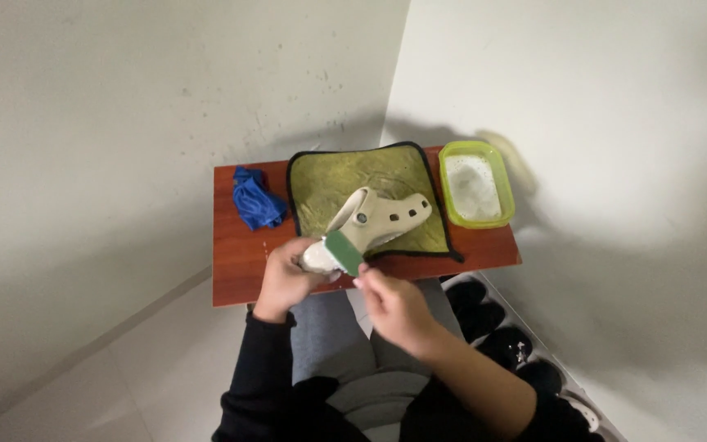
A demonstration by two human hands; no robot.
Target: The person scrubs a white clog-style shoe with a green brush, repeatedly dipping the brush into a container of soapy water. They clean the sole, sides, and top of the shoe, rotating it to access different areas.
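My left hand (286, 277) grips the heel end of a beige clog shoe (380, 219) with holes in its top. The shoe lies tilted over a green cloth with a black border (337, 178) on a small red-brown table (239, 254). My right hand (393, 304) holds a green sponge (344, 250) pressed against the heel of the shoe, between both hands.
A crumpled blue cloth (255, 200) lies at the table's left. A light-green rectangular tub of foamy water (476, 185) stands at the right end. Dark shoes (484, 315) sit on the floor at the right, by the wall. My legs are under the table's near edge.
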